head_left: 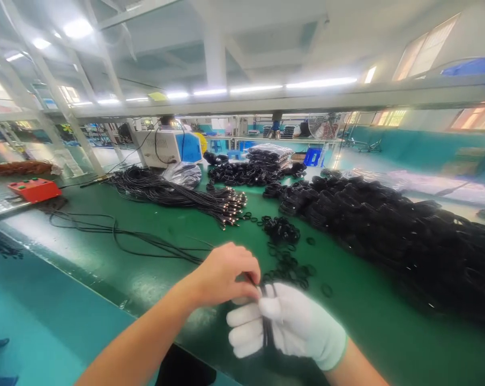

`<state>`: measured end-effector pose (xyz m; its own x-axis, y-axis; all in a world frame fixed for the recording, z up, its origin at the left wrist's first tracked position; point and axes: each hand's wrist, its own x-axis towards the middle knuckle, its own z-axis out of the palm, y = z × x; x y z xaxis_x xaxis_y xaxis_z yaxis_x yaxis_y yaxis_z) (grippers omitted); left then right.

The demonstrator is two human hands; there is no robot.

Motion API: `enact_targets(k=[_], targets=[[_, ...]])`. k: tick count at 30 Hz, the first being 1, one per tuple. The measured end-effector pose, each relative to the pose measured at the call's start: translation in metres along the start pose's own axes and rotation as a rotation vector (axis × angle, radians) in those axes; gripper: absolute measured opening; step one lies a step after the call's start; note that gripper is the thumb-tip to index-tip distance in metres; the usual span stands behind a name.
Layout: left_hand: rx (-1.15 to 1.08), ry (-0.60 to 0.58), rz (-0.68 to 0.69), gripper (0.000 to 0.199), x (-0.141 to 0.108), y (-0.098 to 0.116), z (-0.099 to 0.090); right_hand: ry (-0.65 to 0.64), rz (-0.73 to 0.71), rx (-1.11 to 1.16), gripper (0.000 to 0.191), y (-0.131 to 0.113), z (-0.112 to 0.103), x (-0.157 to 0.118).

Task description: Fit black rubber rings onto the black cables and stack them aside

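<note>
My bare left hand [229, 272] has its thumb and fingers closed on a dark cable end, right against my right fingertips. My right hand [288, 321], in a white glove, is closed around several thin black cables [268, 333] that hang down across its palm. Loose black cables [157, 242] run over the green table from the left and pass behind my left hand. Small black rings [288, 268] lie scattered just beyond my hands, with a denser heap of rings [281, 230] behind them. Exactly what the fingertips pinch is partly hidden.
A thick bundle of black cables [165, 194] with metal tips lies farther back. Large piles of coiled black cables [371, 230] fill the right side. A red control box [34, 190] sits at left, and a white-and-blue machine [168, 147] stands behind. A shelf beam [242, 106] crosses above.
</note>
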<state>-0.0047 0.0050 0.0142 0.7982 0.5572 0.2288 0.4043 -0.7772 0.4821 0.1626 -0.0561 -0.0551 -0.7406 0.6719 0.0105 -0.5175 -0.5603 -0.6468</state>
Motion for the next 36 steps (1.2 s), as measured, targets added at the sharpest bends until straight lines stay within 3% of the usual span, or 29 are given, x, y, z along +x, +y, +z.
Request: enact_targets(k=[3,6,10,14,18,21,23,25,29,33,36], targets=[[-0.355,-0.028,-0.088,0.012,0.005,-0.013,0.009,-0.038,0.036,0.127,0.035,0.002,0.009,0.003],[-0.456,0.015,-0.162,0.019,0.002,-0.031,0.030,-0.049,-0.059,0.233,0.033,0.000,0.014,0.006],[-0.075,0.064,-0.239,0.026,-0.010,-0.050,0.046,0.067,-0.314,0.213,0.029,-0.014,0.011,0.005],[0.293,0.039,-0.272,0.028,-0.023,-0.031,0.055,0.279,-0.465,0.097,0.032,-0.029,0.002,0.002],[0.361,-0.005,-0.191,0.023,-0.027,0.003,0.069,0.428,-0.467,0.006,0.032,-0.025,-0.006,0.003],[0.400,-0.025,-0.107,0.017,-0.024,0.010,0.069,0.511,-0.361,-0.100,0.037,-0.014,-0.010,0.003],[0.390,-0.020,-0.025,0.015,-0.023,0.006,0.056,0.452,-0.244,-0.182,0.035,-0.009,-0.009,0.002],[0.328,-0.001,0.032,0.017,-0.022,-0.001,0.036,0.300,-0.146,-0.181,0.031,-0.005,-0.005,0.001],[0.006,0.006,-0.040,0.012,-0.019,-0.015,0.009,0.063,0.016,0.023,0.036,0.004,0.003,0.004],[-0.426,-0.015,-0.144,0.012,-0.016,-0.032,0.024,-0.035,0.128,0.266,0.034,0.013,0.005,0.014],[-0.569,0.013,-0.191,0.012,-0.012,-0.042,0.037,-0.042,0.083,0.328,0.031,0.015,0.008,0.019]])
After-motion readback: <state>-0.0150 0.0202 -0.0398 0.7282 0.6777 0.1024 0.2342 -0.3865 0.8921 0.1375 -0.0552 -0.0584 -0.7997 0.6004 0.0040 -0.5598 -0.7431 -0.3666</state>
